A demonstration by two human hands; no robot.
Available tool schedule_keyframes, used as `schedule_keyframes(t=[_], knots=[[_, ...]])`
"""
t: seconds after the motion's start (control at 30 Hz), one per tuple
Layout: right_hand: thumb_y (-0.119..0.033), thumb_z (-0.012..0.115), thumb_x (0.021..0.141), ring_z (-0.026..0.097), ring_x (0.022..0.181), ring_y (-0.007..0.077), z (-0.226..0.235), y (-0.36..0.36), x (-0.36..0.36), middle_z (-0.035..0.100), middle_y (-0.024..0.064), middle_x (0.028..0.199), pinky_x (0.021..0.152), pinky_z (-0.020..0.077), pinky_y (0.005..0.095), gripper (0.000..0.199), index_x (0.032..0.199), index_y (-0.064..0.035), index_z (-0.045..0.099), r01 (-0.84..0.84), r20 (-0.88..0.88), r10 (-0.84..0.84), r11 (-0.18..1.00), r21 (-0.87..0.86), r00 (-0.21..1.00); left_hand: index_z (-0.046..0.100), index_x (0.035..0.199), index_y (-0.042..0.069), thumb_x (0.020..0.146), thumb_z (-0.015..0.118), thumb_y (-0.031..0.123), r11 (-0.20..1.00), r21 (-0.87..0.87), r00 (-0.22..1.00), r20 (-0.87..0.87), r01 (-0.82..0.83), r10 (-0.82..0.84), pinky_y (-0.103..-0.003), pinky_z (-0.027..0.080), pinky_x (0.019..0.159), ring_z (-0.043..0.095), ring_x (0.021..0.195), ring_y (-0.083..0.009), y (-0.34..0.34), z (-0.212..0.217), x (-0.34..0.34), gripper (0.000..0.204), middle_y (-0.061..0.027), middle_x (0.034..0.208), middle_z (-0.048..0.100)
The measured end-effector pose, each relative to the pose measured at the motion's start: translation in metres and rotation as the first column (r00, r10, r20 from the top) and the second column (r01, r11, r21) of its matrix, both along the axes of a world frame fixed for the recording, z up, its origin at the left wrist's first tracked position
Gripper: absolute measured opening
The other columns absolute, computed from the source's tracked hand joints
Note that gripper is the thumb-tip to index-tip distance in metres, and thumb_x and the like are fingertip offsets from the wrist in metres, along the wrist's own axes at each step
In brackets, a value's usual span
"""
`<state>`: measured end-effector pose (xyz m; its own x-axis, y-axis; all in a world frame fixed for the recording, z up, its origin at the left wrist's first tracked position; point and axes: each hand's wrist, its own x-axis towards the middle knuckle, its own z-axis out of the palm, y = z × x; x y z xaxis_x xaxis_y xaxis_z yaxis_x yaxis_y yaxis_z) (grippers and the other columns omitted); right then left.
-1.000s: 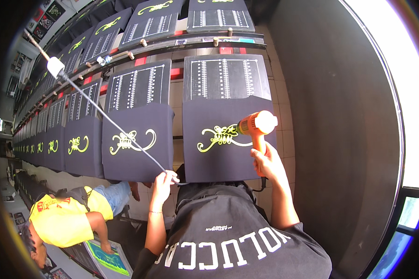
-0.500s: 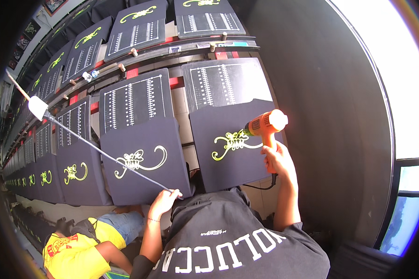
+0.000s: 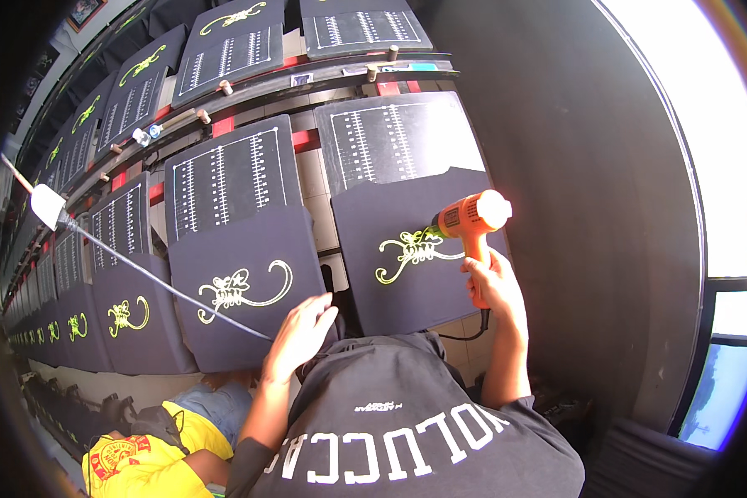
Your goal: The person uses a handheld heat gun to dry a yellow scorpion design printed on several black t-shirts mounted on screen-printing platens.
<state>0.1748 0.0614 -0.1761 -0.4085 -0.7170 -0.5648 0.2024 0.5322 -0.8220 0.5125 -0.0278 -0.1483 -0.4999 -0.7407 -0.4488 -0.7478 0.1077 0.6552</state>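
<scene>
The orange heat gun [image 3: 471,217] is in the right hand [image 3: 491,285], whose grip is wrapped tight around its handle; the nozzle points left and a little down at the yellow-green scorpion-like print [image 3: 407,251] on the dark garment [image 3: 407,257] stretched over the nearest printing pallet. The gun's pale rear end faces right, toward the dark wall [image 3: 589,207]. A black cord [image 3: 465,332] drops from the handle base below the hand.

The left hand [image 3: 300,334] lies open with fingers spread and loosely extended, holding nothing, its fingertips resting at or just over the lower right corner of the neighbouring dark garment [image 3: 241,290], which carries the same yellow-green print [image 3: 242,289]. A thin grey cable [image 3: 153,278] runs diagonally from a white plug-like block [image 3: 48,207] at upper left down toward this hand; whether the hand touches it cannot be told.

Above each garment a black panel with white ruled markings [image 3: 228,178] shows on its pallet. More pallets with printed garments [image 3: 124,319] curve away to the left in a long row, and a second row [image 3: 224,46] runs above, beyond a rail with red parts [image 3: 307,137].

At lower left another person in a yellow shirt [image 3: 141,461] and jeans crouches below the pallets. A bright window [image 3: 714,124] fills the right edge.
</scene>
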Motion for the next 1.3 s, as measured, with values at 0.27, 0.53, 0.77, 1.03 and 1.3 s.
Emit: schedule_keyframes(t=[0.27,0.53,0.77,1.03,1.3], knots=[[-0.019,0.064,0.092,0.056,0.058,0.0088,-0.002,-0.002,0.011,0.056,0.0011,0.071,0.051,0.0473,0.0265,0.018,0.101,-0.0046,0.058,-0.047,-0.013,0.047,0.999,0.011,0.999,0.022,0.157,0.000,0.104,0.055,0.026,0.836,0.416,0.858,-0.207,-0.359,0.471,-0.031,0.036,0.112,0.051,0.130,-0.0215,-0.012,-0.157,-0.032,0.068,-0.0199,0.143,0.053],[-0.018,0.065,0.092,0.057,0.059,0.0092,0.000,0.005,0.016,0.058,0.0019,0.076,0.052,0.0477,0.0266,0.019,0.102,-0.0040,0.057,-0.060,-0.015,0.060,0.998,0.009,0.998,0.011,0.158,-0.002,0.105,0.050,0.024,0.861,0.440,0.893,-0.235,-0.255,0.385,-0.032,0.027,0.119,0.033,0.147,-0.0257,-0.007,-0.147,-0.031,0.071,-0.0218,0.160,0.032],[-0.017,0.063,0.094,0.055,0.062,0.0086,0.008,0.011,0.018,0.063,0.0028,0.086,0.056,0.0492,0.0263,0.017,0.104,-0.0034,0.058,-0.051,-0.033,0.054,0.996,0.066,0.998,-0.002,0.154,-0.010,0.102,0.050,0.024,0.986,0.148,0.996,-0.060,0.073,-0.064,-0.039,0.025,0.122,0.025,0.149,-0.0388,-0.004,-0.149,-0.020,0.081,-0.0353,0.158,0.019],[-0.017,0.063,0.093,0.056,0.060,0.0088,0.003,0.024,0.013,0.062,0.0031,0.082,0.054,0.0485,0.0267,0.017,0.102,-0.0033,0.058,-0.038,-0.005,0.038,0.999,0.023,0.999,-0.010,0.154,-0.008,0.092,0.068,0.016,0.980,0.031,0.976,0.086,0.196,-0.198,-0.041,0.027,0.122,0.026,0.149,-0.0403,0.003,-0.140,-0.020,0.103,-0.0349,0.159,0.016],[-0.016,0.064,0.093,0.053,0.053,0.0087,0.008,0.031,0.023,0.055,0.0005,0.067,0.049,0.0437,0.0258,0.015,0.098,-0.0044,0.057,-0.008,0.003,0.008,1.000,0.003,1.000,-0.011,0.154,-0.007,0.088,0.074,0.013,0.975,0.088,0.973,0.089,0.205,-0.212,-0.041,0.029,0.121,0.028,0.148,-0.0393,-0.001,-0.136,-0.021,0.110,-0.0341,0.159,0.018]])
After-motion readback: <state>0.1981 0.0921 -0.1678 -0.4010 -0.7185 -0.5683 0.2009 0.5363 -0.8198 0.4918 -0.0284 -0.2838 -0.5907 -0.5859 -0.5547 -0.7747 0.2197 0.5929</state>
